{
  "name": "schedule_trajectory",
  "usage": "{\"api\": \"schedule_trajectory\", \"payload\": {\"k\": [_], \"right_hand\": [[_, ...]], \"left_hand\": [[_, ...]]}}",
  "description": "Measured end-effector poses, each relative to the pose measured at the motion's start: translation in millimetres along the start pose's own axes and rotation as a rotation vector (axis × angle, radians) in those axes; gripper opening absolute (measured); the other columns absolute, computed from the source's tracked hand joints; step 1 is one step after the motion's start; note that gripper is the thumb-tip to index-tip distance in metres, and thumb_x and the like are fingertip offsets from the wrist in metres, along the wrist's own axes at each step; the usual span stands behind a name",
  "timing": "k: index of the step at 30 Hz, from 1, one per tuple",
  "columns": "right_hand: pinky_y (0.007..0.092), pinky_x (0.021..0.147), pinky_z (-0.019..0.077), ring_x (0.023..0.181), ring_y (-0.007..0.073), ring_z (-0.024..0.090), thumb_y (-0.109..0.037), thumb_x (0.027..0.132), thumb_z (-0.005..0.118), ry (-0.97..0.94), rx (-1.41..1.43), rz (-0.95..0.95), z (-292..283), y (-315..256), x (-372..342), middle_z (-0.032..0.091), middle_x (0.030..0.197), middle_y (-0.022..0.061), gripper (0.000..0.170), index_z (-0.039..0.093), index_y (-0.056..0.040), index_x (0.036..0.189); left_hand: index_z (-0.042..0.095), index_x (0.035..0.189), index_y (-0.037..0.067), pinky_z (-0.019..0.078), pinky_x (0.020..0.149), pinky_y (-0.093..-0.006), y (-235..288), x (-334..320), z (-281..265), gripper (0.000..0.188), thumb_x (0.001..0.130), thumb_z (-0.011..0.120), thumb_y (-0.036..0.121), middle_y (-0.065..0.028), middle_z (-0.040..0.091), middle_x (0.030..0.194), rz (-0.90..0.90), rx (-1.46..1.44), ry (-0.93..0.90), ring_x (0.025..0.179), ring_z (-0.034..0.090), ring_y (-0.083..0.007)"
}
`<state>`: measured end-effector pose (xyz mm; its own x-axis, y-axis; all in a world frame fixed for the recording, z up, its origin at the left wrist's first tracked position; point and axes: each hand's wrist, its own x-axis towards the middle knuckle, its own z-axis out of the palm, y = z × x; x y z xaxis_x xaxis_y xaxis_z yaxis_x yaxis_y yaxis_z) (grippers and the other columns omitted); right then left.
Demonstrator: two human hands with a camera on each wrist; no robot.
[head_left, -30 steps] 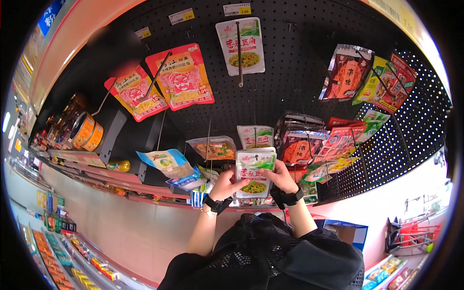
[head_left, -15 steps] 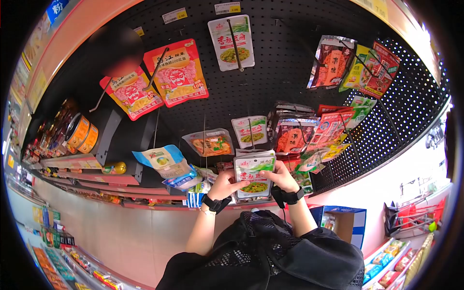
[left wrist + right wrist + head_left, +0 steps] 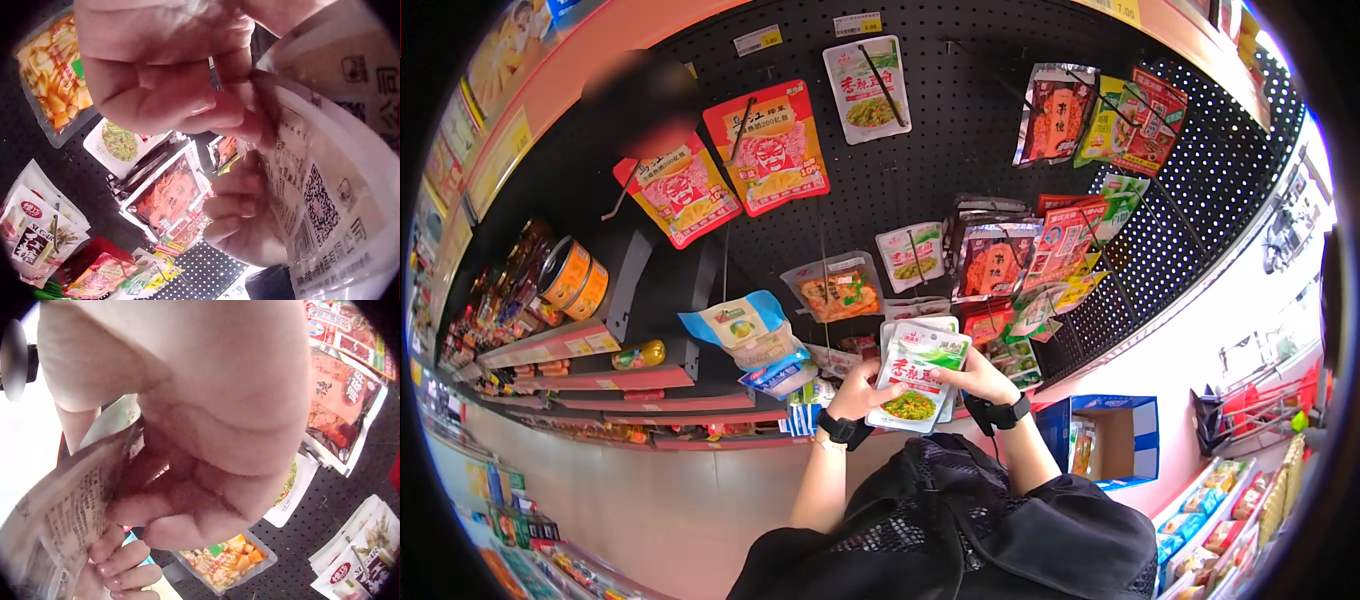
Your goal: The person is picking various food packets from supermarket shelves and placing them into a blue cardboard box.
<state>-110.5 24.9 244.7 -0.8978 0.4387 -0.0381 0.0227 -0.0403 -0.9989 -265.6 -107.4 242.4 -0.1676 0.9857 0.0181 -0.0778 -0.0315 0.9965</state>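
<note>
In the head view both hands hold a small stack of white and green food pouches, with a picture of green vegetables on the front one. My left hand grips the lower left side, thumb across the front. My right hand grips the right side, thumb on the front face. The pouches are slightly fanned and tilted. In the left wrist view the printed back of a pouch faces the camera, the left hand's fingers curled behind it. The right wrist view shows the right hand's fingers bent against the pouch backs.
A matching pouch hangs on a hook behind the hands. Red pickle packets hang higher at left, dark red packets at right. Hooks stick out from the black pegboard. A blue box stands at lower right.
The held pouches have come slightly lower and tilted, the front one now turned askew from those behind. Both hands keep their hold. The shelf scene has shifted leftward as the head turned.
</note>
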Motion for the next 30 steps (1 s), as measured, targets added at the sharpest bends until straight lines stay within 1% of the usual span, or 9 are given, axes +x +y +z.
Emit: {"api": "schedule_trajectory", "payload": {"k": [4, 6, 8, 9, 12, 18, 24, 28, 30], "right_hand": [[0.0254, 0.076, 0.0379, 0.086, 0.0101, 0.046, -0.013, 0.067, 0.061, -0.008, 0.059, -0.026, 26, -20, -22, 0.052, 0.093, 0.0054, 0.041, 0.043, 0.0010, 0.102], [0.0255, 0.078, 0.0370, 0.089, 0.0106, 0.045, -0.012, 0.067, 0.061, -0.038, 0.068, -0.024, 32, -8, -29, 0.050, 0.097, 0.0058, 0.043, 0.042, 0.0004, 0.104], [0.0254, 0.077, 0.0372, 0.088, 0.0109, 0.045, -0.012, 0.067, 0.061, -0.002, 0.165, 0.013, 40, 3, -41, 0.050, 0.096, 0.0056, 0.043, 0.042, 0.0003, 0.104], [0.0253, 0.078, 0.0371, 0.089, 0.0109, 0.045, -0.013, 0.068, 0.060, 0.025, 0.109, 0.113, 40, 14, -48, 0.050, 0.097, 0.0055, 0.044, 0.041, 0.0001, 0.105], [0.0248, 0.076, 0.0380, 0.088, 0.0110, 0.046, -0.011, 0.070, 0.058, 0.076, 0.161, -0.030, 57, 15, -67, 0.050, 0.097, 0.0053, 0.043, 0.040, 0.0003, 0.107], [0.0238, 0.074, 0.0387, 0.082, 0.0092, 0.048, -0.010, 0.071, 0.057, 0.102, 0.167, 0.044, 58, 18, -99, 0.053, 0.093, 0.0046, 0.031, 0.048, 0.0012, 0.098], [0.0241, 0.072, 0.0390, 0.081, 0.0092, 0.048, -0.013, 0.071, 0.057, 0.108, 0.110, -0.011, 33, 28, -139, 0.054, 0.091, 0.0046, 0.031, 0.049, 0.0012, 0.097], [0.0243, 0.076, 0.0370, 0.086, 0.0095, 0.046, -0.013, 0.072, 0.056, 0.143, 0.018, 0.088, -2, 29, -193, 0.052, 0.095, 0.0054, 0.033, 0.046, 0.0012, 0.100], [0.0231, 0.074, 0.0374, 0.084, 0.0088, 0.046, -0.014, 0.073, 0.056, 0.129, -0.061, 0.056, -32, 48, -228, 0.051, 0.094, 0.0048, 0.037, 0.043, 0.0012, 0.103]], "left_hand": [[0.056, 0.083, -0.001, 0.0407, 0.065, -0.0224, -11, -20, -2, 0.020, 0.068, 0.059, 0.012, -0.0044, 0.057, 0.078, -0.019, -0.049, -0.028, 0.071, 0.051, -0.0085], [0.054, 0.084, -0.001, 0.0405, 0.066, -0.0226, -21, -31, -3, 0.021, 0.068, 0.059, 0.012, -0.0040, 0.056, 0.080, -0.025, -0.032, -0.062, 0.073, 0.051, -0.0078], [0.054, 0.084, -0.001, 0.0406, 0.066, -0.0227, -28, -38, 0, 0.021, 0.069, 0.059, 0.013, -0.0039, 0.056, 0.080, -0.020, -0.051, -0.095, 0.073, 0.051, -0.0078], [0.054, 0.085, 0.000, 0.0406, 0.066, -0.0228, -30, -42, 2, 0.022, 0.069, 0.058, 0.014, -0.0036, 0.056, 0.080, -0.028, -0.080, -0.130, 0.073, 0.051, -0.0082], [0.051, 0.092, -0.001, 0.0395, 0.071, -0.0243, -46, -53, 10, 0.029, 0.069, 0.059, 0.016, -0.0051, 0.055, 0.085, -0.089, -0.148, -0.191, 0.077, 0.050, -0.0097], [0.046, 0.099, -0.001, 0.0384, 0.074, -0.0252, -43, -63, 42, 0.037, 0.070, 0.058, 0.019, -0.0059, 0.053, 0.091, -0.126, -0.211, -0.278, 0.083, 0.049, -0.0121], [0.046, 0.098, -0.002, 0.0385, 0.074, -0.0252, -41, -63, 85, 0.036, 0.071, 0.057, 0.020, -0.0057, 0.053, 0.092, -0.132, -0.080, -0.287, 0.083, 0.049, -0.0111], [0.050, 0.094, -0.002, 0.0393, 0.072, -0.0243, -52, -56, 142, 0.029, 0.073, 0.055, 0.018, -0.0044, 0.054, 0.087, -0.169, -0.046, -0.312, 0.079, 0.050, -0.0103], [0.052, 0.092, -0.001, 0.0395, 0.071, -0.0240, -67, -52, 181, 0.026, 0.074, 0.054, 0.018, -0.0044, 0.055, 0.086, -0.168, -0.028, -0.317, 0.079, 0.050, -0.0098]]}}
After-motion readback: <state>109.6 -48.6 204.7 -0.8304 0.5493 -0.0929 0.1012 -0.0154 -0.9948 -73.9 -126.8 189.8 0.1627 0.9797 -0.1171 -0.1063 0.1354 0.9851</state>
